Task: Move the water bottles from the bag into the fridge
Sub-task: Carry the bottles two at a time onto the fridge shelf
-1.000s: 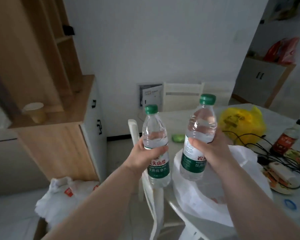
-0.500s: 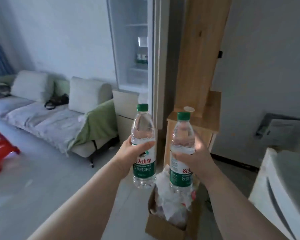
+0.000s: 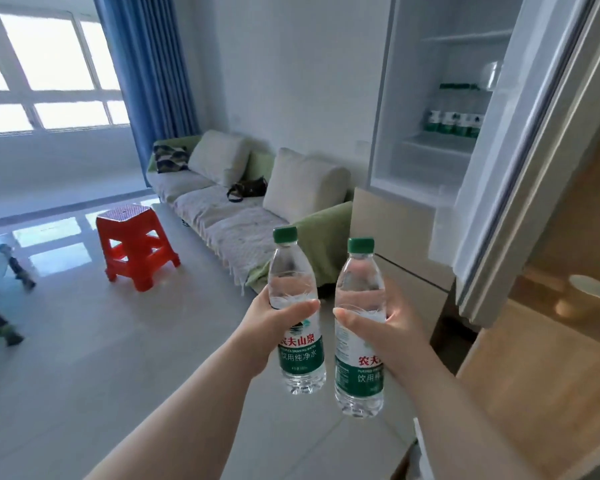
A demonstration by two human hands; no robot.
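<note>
Water bottles, two in number, are held upright in front of you, above the floor and short of the fridge (image 3: 413, 81). The left bottle (image 3: 293, 271) is in your left grip (image 3: 271, 327); the right bottle (image 3: 359, 285) is in your right grip (image 3: 381, 327). Each grip is wrapped round the mid-body at the top of the label, thumb across the front, with no slack showing. The bottles stand just beside each other, not touching.

The fridge is open, ahead and to your right, with its door (image 3: 520, 150) swung toward you. A row of stored bottles (image 3: 454, 119) already stands on one shelf (image 3: 426, 142). The bag is not in view.

Assessment: carry in hand, placement not yet done. Pass clear of the door edge and hold both bottles vertical. Seat one base flat beside the row before you release, then seat the other.

Materials: thin clear plastic, tapered shoulders, a green screw cap (image 3: 285, 234) on each, and green wrap labels with red characters. Both look full. The walls probably give under a squeeze, so hold firmly, not hard. The shelf looks pale and smooth, so a base may slide.

Beyond lie a glossy tiled floor (image 3: 84, 358), a cloth-covered sofa (image 3: 229, 216) and a red moulded stool (image 3: 136, 244).
</note>
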